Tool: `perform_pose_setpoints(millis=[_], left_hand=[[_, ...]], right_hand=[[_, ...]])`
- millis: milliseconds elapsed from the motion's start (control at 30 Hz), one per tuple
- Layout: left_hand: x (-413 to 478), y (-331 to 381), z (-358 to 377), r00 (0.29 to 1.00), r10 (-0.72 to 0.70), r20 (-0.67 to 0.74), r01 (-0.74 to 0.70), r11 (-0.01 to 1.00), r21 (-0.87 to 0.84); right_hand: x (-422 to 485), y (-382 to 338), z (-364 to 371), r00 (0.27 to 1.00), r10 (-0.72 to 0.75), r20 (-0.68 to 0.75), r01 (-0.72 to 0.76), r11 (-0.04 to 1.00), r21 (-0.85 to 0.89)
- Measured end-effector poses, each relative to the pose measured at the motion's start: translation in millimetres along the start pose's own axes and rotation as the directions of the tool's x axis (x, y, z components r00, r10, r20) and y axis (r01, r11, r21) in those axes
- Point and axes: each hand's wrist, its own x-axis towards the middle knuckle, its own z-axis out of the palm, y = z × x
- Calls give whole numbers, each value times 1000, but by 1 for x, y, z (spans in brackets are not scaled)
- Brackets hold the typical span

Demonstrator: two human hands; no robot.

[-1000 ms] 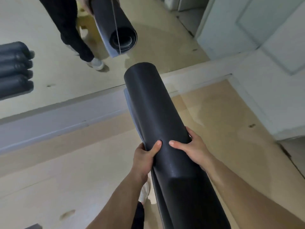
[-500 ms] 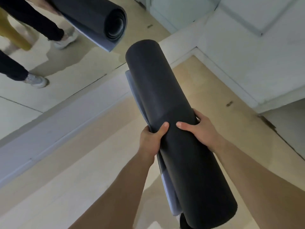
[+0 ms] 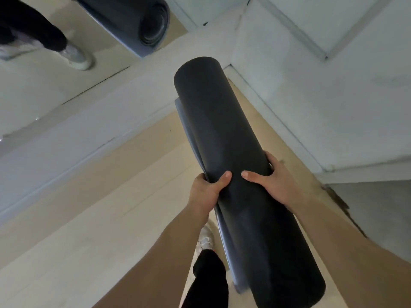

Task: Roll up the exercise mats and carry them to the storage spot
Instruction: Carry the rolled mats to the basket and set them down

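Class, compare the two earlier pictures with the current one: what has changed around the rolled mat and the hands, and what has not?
The rolled mat has been carried toward the wall corner, which is now close behind its far end. The mirror has slid to the upper left, and the stacked mats reflected in it earlier are out of view. Unchanged: left hand and right hand grip the mat's middle.

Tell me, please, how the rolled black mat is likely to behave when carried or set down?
The rolled mat would probably roll on the floor, being a smooth cylinder. Its loose grey edge suggests it may unroll if gripped slackly. It holds straight past the left hand and right hand, so it seems fairly stiff.
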Motion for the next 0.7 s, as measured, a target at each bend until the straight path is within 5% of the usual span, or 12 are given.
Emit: perform_pose_setpoints(millis=[500,700], left_hand=[[300,-51,156,990,-75,-121,66,995,-73],[371,-60,212,948,53,-313,-38,998,55]], right_hand=[[319,121,-94,996,51,72,-37,981,-189],[395,153,-90,995,-98,-1,83,856,-511]])
